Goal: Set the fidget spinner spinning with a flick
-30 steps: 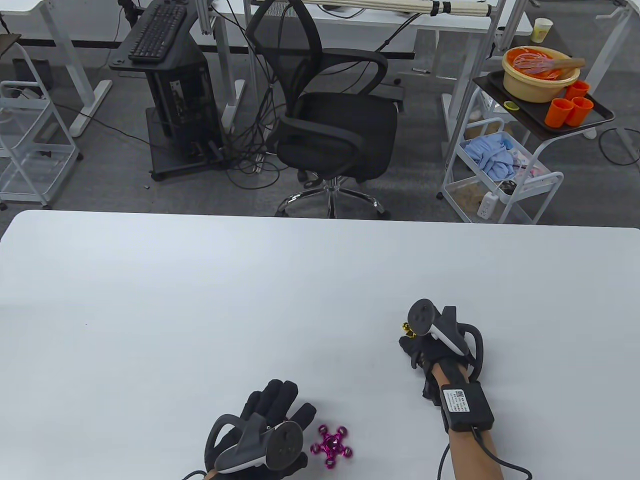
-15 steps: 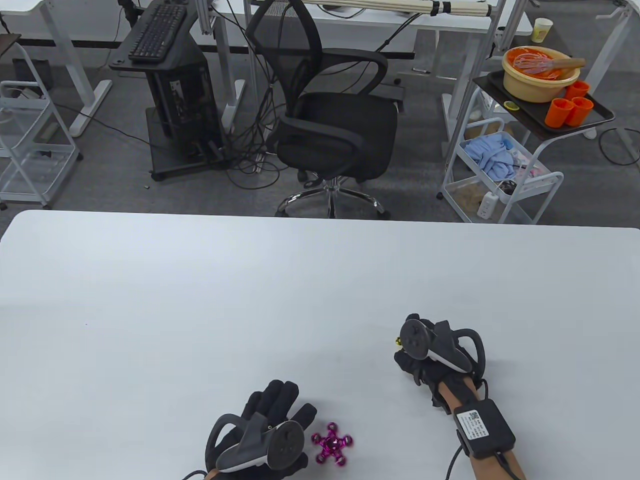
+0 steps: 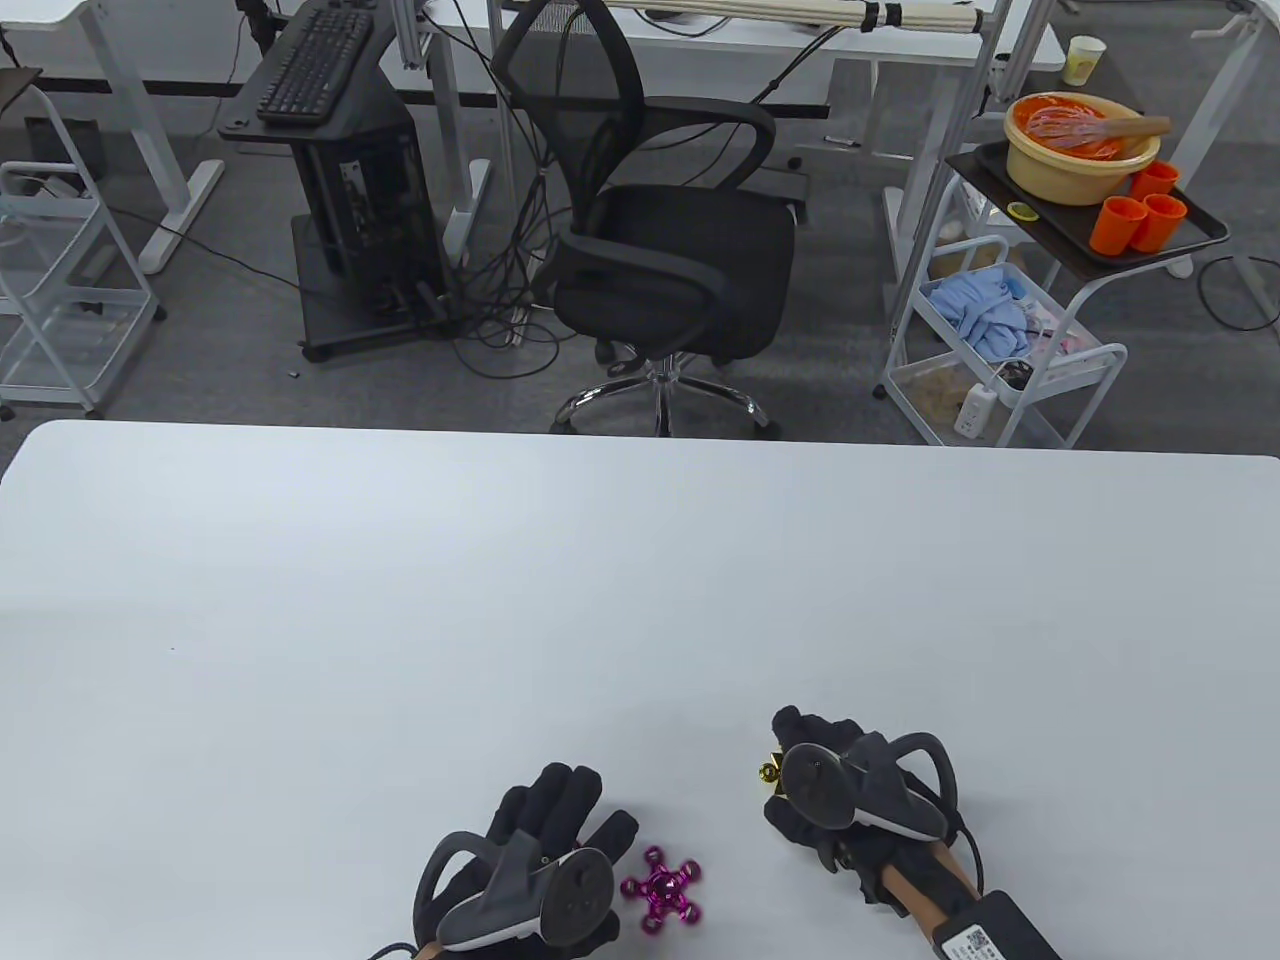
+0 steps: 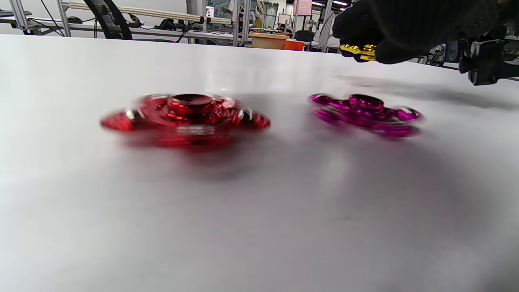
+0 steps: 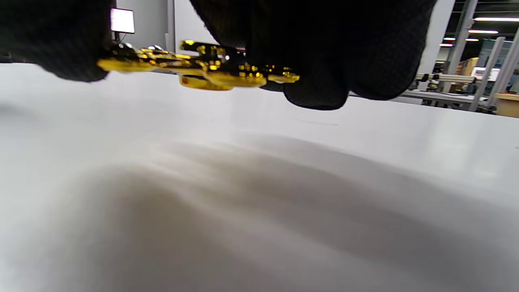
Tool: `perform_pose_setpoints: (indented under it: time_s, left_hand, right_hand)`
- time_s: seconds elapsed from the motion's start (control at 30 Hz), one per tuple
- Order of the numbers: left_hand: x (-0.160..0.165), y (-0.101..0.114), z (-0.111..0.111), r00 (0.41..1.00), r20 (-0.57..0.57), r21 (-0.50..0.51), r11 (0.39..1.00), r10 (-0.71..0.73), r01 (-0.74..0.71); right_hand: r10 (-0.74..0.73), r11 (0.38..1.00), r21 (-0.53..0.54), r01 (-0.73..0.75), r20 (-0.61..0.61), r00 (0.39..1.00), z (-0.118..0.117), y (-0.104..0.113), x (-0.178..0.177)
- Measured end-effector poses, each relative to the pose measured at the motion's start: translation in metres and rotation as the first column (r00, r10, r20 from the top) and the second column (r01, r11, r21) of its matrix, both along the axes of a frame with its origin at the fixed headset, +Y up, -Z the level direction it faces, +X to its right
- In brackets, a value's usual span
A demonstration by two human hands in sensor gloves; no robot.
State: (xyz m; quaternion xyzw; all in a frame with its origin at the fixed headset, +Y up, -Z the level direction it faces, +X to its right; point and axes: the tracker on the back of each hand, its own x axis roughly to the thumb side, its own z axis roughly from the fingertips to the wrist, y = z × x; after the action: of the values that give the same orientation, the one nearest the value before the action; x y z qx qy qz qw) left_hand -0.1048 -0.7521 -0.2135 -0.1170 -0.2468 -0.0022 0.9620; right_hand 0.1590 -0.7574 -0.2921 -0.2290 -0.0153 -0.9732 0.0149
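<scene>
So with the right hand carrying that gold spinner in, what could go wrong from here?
The right hand holds the gold spinner above the table, so it could slip and drop. Set down near the magenta spinner or the red spinner, it might knock one. The left hand sits close, crowding that spot.

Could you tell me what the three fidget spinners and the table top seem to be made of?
The gold spinner held in the right hand looks like polished, plated metal: sharp mirror glints. The magenta spinner and red spinner show the same glossy, chrome-like sheen, so probably coloured metal, though shiny plastic is possible. The table looks like smooth white laminate with a soft, satin reflection.
</scene>
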Motion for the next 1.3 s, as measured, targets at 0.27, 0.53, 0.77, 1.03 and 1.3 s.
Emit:
perform_pose_setpoints:
  time_s: [0.27, 0.53, 0.77, 1.03, 1.3]
  left_hand:
    - [0.001, -0.001, 0.001, 1.000, 0.000, 0.000, 1.000, -0.005, 0.005]
    - [0.002, -0.001, 0.001, 1.000, 0.001, -0.001, 1.000, -0.006, 0.006]
    - [0.004, -0.001, 0.001, 1.000, 0.004, -0.004, 1.000, -0.012, 0.012]
    - [0.024, -0.007, -0.001, 0.999, 0.033, -0.044, 0.999, -0.018, 0.020]
    - [0.090, -0.003, -0.009, 0.990, 0.104, -0.057, 0.993, -0.095, 0.101]
  right_hand:
    - [0.065, 0.998, -0.013, -0.066, -0.109, 0.992, 0.023, -0.009, -0.021]
    - [0.133, 0.991, -0.005, -0.136, -0.170, 0.976, 0.034, -0.017, -0.033]
    - [0.178, 0.982, -0.033, -0.186, -0.175, 0.968, 0.037, -0.023, -0.037]
    - [0.176, 0.983, -0.018, -0.181, -0.149, 0.973, 0.042, -0.006, -0.022]
    - [0.103, 0.991, -0.089, -0.097, 0.070, 0.992, 0.042, 0.007, 0.015]
